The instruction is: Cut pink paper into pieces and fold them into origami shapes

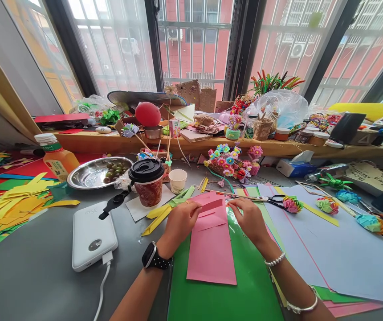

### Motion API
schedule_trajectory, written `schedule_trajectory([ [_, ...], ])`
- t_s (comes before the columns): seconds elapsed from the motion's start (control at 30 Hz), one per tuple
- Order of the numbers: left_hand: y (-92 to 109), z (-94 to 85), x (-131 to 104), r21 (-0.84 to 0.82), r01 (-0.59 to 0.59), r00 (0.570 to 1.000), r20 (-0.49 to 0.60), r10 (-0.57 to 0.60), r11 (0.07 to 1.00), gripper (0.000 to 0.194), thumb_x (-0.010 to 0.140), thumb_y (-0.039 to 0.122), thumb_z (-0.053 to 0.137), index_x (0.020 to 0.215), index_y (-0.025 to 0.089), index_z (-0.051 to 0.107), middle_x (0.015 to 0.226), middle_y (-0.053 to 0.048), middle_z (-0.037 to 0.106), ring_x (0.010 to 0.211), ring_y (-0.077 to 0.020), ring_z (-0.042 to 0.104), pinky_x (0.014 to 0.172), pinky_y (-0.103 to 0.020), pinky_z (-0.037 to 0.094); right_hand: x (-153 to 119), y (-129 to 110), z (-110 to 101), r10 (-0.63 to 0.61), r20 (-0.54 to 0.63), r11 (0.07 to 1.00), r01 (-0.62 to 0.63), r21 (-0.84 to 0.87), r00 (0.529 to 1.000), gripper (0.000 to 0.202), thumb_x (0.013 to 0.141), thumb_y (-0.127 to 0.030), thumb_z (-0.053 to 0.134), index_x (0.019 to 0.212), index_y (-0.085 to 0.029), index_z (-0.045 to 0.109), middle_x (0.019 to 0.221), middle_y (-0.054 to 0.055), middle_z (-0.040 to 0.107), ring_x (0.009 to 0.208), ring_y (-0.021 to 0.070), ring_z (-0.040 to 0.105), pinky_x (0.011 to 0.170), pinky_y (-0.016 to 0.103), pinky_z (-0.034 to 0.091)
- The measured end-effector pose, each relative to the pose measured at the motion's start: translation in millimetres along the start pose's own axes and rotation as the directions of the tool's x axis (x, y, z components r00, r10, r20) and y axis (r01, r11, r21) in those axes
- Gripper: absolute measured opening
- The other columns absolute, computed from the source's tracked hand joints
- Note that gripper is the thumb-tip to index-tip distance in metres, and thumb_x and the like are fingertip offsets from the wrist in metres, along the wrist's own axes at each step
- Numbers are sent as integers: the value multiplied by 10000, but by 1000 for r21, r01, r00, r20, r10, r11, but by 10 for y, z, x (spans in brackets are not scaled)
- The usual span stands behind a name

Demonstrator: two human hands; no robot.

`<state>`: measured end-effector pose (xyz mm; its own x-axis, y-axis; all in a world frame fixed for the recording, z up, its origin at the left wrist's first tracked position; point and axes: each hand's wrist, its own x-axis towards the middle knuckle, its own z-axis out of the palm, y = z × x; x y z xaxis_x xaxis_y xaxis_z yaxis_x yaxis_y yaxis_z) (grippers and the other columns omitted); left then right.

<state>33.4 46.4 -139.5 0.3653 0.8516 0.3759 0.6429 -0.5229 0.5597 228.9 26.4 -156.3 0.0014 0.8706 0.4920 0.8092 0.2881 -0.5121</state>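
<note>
My left hand [181, 220], with a watch on its wrist, pinches a narrow pink paper strip [212, 204] between thumb and fingers. The strip points right, above larger pink paper [211, 258] that lies on a green board [254, 290]. More cut pink pieces lie at the top of that paper. Just past the strip's right end is my right hand [250, 220], its thumb and forefinger pressed together. Whether anything is in that pinch is too small to tell. Black-handled scissors [276, 203] lie beyond the right hand.
At the left are a white power bank [94, 234] with a cable, a lidded coffee cup [147, 183] and a metal dish [91, 171] of fruit. A paper cup [177, 180] stands ahead. White sheets [341, 249] and folded paper flowers [327, 205] lie at the right.
</note>
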Motion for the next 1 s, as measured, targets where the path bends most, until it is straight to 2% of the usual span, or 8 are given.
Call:
schedule_trajectory([
  [0.07, 10, -18, 16, -166, 44, 998, 41, -38, 985, 210, 776, 261, 426, 788, 164, 612, 781, -38, 630, 733, -170, 540, 652, -251, 381, 4, -8, -2, 18, 55, 997, -22, 68, 998, 152, 770, -176, 457, 767, -186, 608, 815, 59, 636, 808, 212, 553, 724, 357, 433],
  [0.13, 29, -36, 33, -349, 114, 987, 147, -66, 930, 221, 768, 297, 433, 717, 150, 591, 684, -12, 591, 649, -143, 514, 580, -225, 368, -1, -45, -3, 6, 167, 983, -36, 181, 986, 132, 756, -207, 488, 818, -190, 603, 858, 57, 628, 821, 207, 553, 697, 338, 454],
  [0.27, 71, -51, 44, -626, 323, 926, 364, -101, 709, 253, 725, 351, 498, 618, 126, 538, 574, 24, 472, 566, -98, 455, 546, -206, 355, -23, -148, -26, -33, 364, 892, -137, 431, 931, 316, 684, -310, 591, 977, -196, 556, 965, 56, 596, 812, 187, 566, 676, 304, 481],
  [0.37, 95, -39, 31, -697, 457, 868, 485, -106, 553, 256, 677, 363, 564, 653, 108, 554, 601, 14, 487, 574, -93, 472, 586, -219, 381, -24, -185, -57, -74, 379, 797, -174, 579, 922, 397, 680, -335, 600, 1047, -208, 520, 1076, 55, 553, 920, 192, 538, 773, 313, 452],
  [0.43, 101, -24, 22, -706, 486, 851, 517, -94, 516, 267, 673, 367, 572, 685, 100, 570, 612, 5, 504, 579, -94, 486, 606, -226, 391, -17, -189, -68, -78, 370, 749, -190, 635, 926, 395, 682, -333, 602, 1045, -204, 519, 1095, 61, 542, 969, 201, 517, 789, 315, 445],
  [0.57, 83, 8, 21, -685, 471, 851, 518, -83, 556, 293, 679, 368, 566, 817, 111, 589, 716, -30, 563, 672, -127, 527, 665, -259, 413, -11, -194, -65, -37, 348, 701, -224, 677, 937, 313, 694, -327, 591, 970, -184, 553, 1049, 72, 564, 929, 199, 543, 759, 311, 460],
  [0.73, 84, 10, 28, -537, 290, 923, 375, -84, 792, 352, 615, 313, 634, 936, 177, 584, 1050, -73, 559, 941, -202, 503, 799, -318, 393, -19, -216, -67, 34, 323, 720, -247, 648, 946, 285, 706, -333, 571, 938, -168, 567, 995, 78, 593, 906, 199, 557, 760, 319, 460],
  [1.0, 129, 17, 18, -509, 298, 914, 397, -87, 808, 305, 624, 270, 626, 894, 131, 594, 933, -88, 602, 810, -173, 547, 713, -292, 436, -12, -268, -101, 10, 401, 769, -263, 583, 916, 276, 717, -355, 551, 915, -166, 588, 946, 70, 625, 847, 189, 588, 721, 304, 477],
])
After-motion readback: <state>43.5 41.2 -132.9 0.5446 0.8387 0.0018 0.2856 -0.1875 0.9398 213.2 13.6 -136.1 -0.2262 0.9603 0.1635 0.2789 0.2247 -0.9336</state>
